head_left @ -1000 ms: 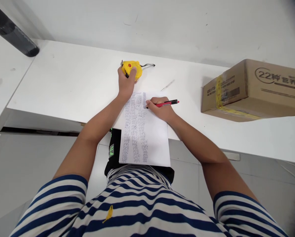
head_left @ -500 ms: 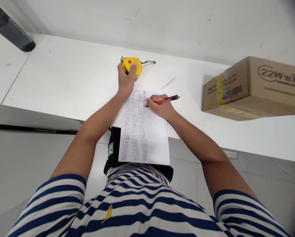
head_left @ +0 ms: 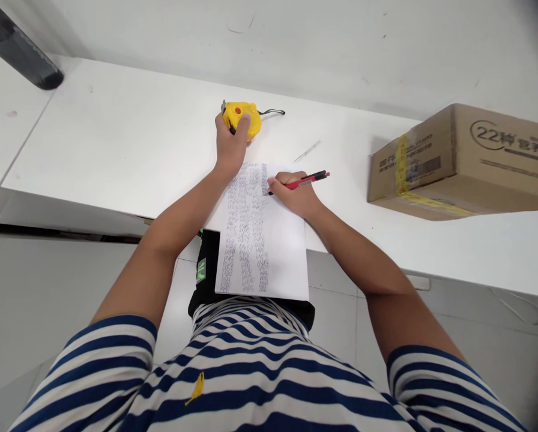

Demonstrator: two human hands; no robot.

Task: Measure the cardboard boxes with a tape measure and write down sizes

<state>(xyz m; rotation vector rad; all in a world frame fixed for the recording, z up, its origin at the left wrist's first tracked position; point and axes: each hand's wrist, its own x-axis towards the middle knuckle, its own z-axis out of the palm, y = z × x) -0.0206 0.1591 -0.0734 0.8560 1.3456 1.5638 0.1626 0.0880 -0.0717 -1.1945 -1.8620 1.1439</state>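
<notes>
My left hand (head_left: 233, 138) is closed around a yellow tape measure (head_left: 252, 112) with a red button and a black wrist strap, above the far part of the desk. In my right hand (head_left: 298, 195) is a red and black pen (head_left: 305, 180), its tip down at the paper. The sheet of paper (head_left: 284, 258) bears several columns of dense handwriting on its left part. It lies over the desk's front edge, and its near end reaches my lap. My right hand rests on the paper's upper right part.
A taped cardboard box (head_left: 413, 171) stands on the white desk (head_left: 116, 132) at the right. Lying behind the paper is a thin clear strip (head_left: 307, 150). A dark cylinder (head_left: 21, 48) is at the far left, and a wall (head_left: 296, 48) rises behind the desk.
The pen tip has shifted very slightly along the column, with the right hand nearly in place. The left hand keeps its hold on the tape measure. The view has moved a little.
</notes>
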